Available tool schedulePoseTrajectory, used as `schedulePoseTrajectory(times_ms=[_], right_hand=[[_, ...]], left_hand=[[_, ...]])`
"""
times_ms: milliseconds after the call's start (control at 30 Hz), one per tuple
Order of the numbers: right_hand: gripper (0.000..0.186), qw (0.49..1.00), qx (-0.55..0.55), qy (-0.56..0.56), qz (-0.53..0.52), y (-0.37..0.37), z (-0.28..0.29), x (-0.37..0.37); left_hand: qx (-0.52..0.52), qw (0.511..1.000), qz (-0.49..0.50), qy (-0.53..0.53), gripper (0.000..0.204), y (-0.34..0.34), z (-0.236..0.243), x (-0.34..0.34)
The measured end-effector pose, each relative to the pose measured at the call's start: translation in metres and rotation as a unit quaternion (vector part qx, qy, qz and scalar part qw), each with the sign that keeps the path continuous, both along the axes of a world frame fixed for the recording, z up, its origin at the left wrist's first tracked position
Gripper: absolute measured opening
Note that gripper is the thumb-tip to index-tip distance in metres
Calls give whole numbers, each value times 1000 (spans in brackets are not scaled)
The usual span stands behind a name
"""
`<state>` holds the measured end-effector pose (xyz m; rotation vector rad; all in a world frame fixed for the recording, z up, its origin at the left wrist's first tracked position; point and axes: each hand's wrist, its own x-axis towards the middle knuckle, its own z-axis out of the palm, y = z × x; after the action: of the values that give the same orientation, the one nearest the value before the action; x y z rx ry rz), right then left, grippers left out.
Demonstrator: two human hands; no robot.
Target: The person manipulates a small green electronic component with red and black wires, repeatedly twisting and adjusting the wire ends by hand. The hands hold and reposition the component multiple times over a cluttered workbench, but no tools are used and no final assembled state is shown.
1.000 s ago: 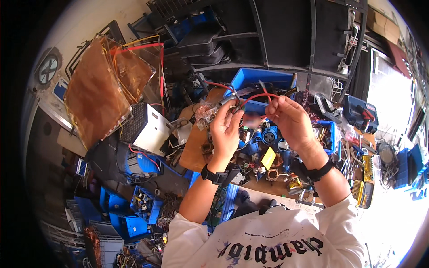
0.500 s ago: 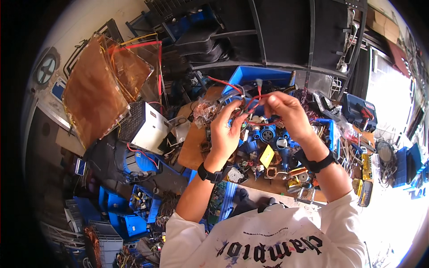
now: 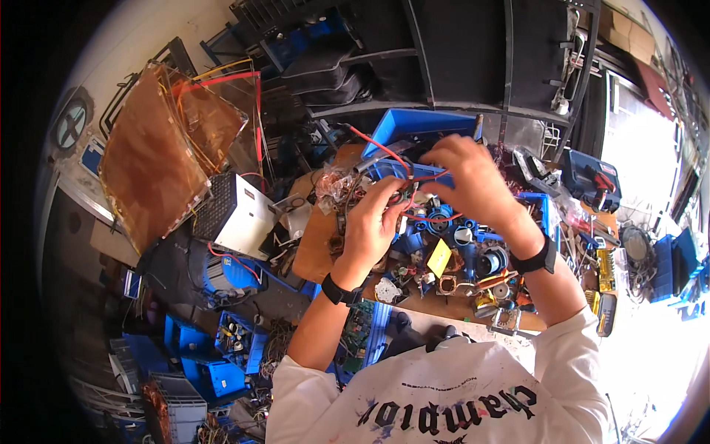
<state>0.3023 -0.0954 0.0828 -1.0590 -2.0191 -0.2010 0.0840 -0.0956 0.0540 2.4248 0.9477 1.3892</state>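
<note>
Head view: held both forearms out over a cluttered wooden table (image 3: 314,248), slanted inward to meet near its middle. Held the left hand (image 3: 371,224) low, back toward the camera, with thumb and forefinger closed on a bundle of red cable (image 3: 387,150). Held the right hand (image 3: 475,181) a little higher, bent inward at the wrist above a black wristband (image 3: 538,257), with fingers curled beside a strand of that cable. Had the cable above the table, in front of a blue bin (image 3: 444,124), with one length slanting to the upper left. Could not tell gripping from mere nearness in the blurred right fingers. Could not see the strands' meeting point clearly behind the left fingertips. Saw the white shirt (image 3: 458,370) cut off by the lower edge.
</note>
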Motion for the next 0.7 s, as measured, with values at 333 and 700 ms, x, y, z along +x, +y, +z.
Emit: schedulePoseTrajectory(times_ms=[333,700], right_hand=[[16,886,-238,395,45,4,-7,0],[48,994,-45,52,-84,-7,-6,-14]], left_hand=[[-85,984,23,-153,27,14,-15,-24],[-50,998,49,-10,30,-4,6,-10]])
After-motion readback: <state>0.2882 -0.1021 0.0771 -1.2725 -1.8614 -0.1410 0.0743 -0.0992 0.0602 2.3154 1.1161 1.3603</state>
